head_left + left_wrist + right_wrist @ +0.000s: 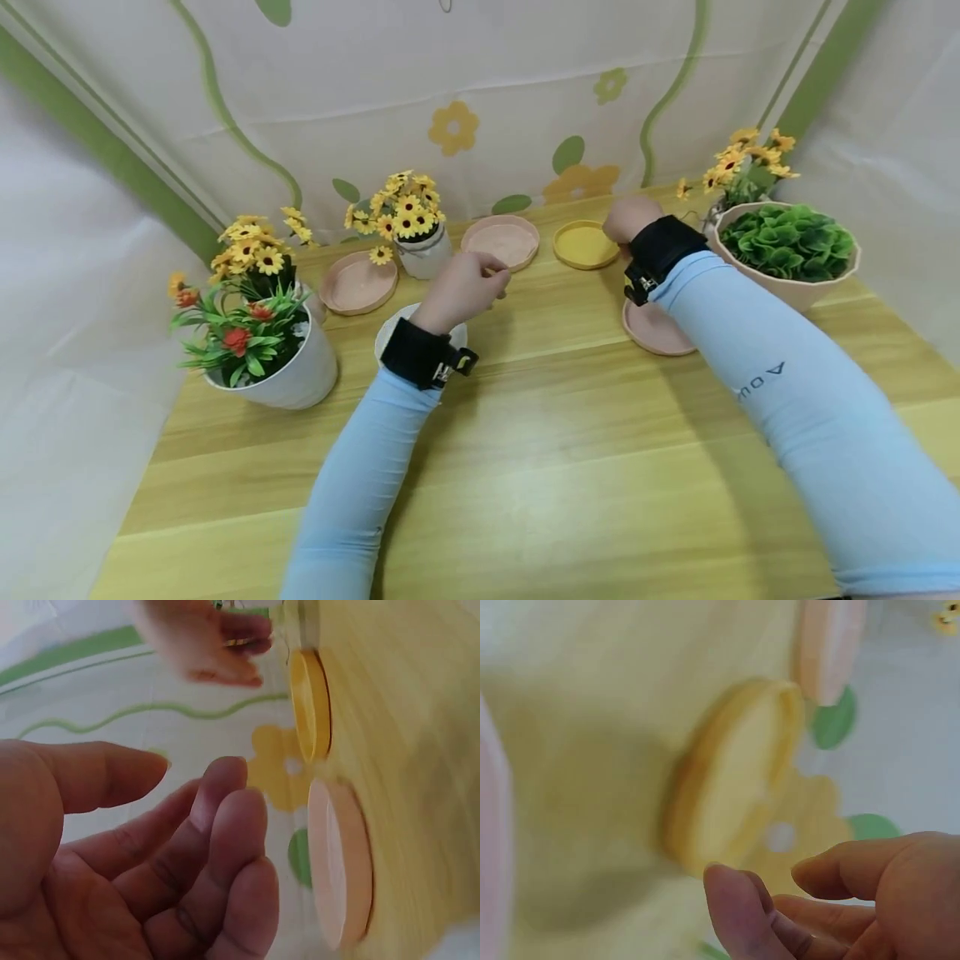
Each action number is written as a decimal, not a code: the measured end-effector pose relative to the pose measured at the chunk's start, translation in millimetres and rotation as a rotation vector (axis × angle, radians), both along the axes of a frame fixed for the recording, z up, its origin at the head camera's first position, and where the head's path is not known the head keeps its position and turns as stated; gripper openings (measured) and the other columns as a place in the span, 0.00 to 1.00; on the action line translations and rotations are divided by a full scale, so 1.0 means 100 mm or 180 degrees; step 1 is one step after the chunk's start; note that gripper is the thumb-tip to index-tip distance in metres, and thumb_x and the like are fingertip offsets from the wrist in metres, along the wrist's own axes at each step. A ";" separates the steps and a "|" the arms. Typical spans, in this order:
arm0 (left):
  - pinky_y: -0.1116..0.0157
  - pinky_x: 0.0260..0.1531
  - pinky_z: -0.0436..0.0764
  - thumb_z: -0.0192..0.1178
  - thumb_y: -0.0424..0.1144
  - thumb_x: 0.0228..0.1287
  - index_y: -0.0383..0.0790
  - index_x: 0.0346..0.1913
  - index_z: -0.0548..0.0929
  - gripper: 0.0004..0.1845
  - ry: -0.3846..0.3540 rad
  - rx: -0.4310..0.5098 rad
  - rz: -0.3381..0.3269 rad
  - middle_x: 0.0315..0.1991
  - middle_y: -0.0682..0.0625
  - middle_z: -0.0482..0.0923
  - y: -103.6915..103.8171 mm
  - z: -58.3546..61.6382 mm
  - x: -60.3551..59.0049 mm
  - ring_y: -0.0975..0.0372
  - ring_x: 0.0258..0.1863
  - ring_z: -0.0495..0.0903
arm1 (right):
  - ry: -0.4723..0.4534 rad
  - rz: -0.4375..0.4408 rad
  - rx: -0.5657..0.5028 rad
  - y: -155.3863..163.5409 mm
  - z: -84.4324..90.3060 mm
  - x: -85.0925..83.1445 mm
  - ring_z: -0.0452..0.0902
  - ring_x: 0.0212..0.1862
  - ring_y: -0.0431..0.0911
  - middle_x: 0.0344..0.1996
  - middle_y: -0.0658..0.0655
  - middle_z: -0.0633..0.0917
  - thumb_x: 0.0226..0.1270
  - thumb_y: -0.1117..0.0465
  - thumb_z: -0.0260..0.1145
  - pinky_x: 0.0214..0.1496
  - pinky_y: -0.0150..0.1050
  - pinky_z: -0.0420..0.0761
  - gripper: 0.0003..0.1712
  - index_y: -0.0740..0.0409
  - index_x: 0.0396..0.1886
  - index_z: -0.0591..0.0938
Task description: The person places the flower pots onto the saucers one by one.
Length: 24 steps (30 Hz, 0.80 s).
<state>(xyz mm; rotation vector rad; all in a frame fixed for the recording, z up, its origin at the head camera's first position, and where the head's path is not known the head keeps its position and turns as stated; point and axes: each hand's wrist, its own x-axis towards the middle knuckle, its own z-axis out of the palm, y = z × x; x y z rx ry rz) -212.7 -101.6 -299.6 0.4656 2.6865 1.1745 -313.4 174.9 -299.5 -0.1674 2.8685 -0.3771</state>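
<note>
Facing up lies the round yellow saucer (585,245), left grip (461,289), right grip (630,220) half-parted, empty.

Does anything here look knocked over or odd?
Nothing looks spilled or toppled; the yellow saucer near the right hand lies flat. One slight oddity: a yellow flower sags beside the small white pot, lower than the rest of its bunch.

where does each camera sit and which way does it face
Head: worn on the head, facing forward and down at the table; left hand, right hand and blue sleeves show.
Left wrist: worn there, facing past the left hand toward a pink dish; right hand also shows.
Right wrist: worn there, facing past the right hand toward the yellow dish.
All three share the yellow dish and flowered cloth.
</note>
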 end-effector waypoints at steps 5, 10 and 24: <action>0.60 0.34 0.84 0.53 0.40 0.76 0.33 0.57 0.81 0.17 -0.0447 0.0386 0.0146 0.35 0.42 0.86 0.31 -0.08 -0.24 0.52 0.30 0.85 | 0.0122 0.0122 -0.0194 0.02 0.47 0.08 0.75 0.10 0.43 0.06 0.52 0.76 0.63 0.70 0.47 0.15 0.32 0.73 0.23 0.61 0.10 0.75; 0.52 0.44 0.84 0.53 0.42 0.76 0.32 0.58 0.79 0.18 -0.0805 0.0565 0.0447 0.37 0.41 0.86 0.51 -0.16 -0.42 0.45 0.37 0.85 | 0.0177 0.0234 -0.0192 0.18 0.94 0.15 0.78 0.16 0.44 0.11 0.53 0.76 0.66 0.68 0.46 0.23 0.35 0.77 0.21 0.60 0.13 0.73; 0.62 0.26 0.81 0.50 0.46 0.77 0.31 0.40 0.84 0.21 -0.1145 0.0035 0.0862 0.30 0.41 0.84 0.73 -0.49 -0.68 0.55 0.24 0.81 | 0.0006 -0.0237 -0.0239 1.41 1.27 0.30 0.83 0.22 0.49 0.18 0.56 0.84 0.73 0.64 0.53 0.26 0.41 0.84 0.19 0.76 0.30 0.82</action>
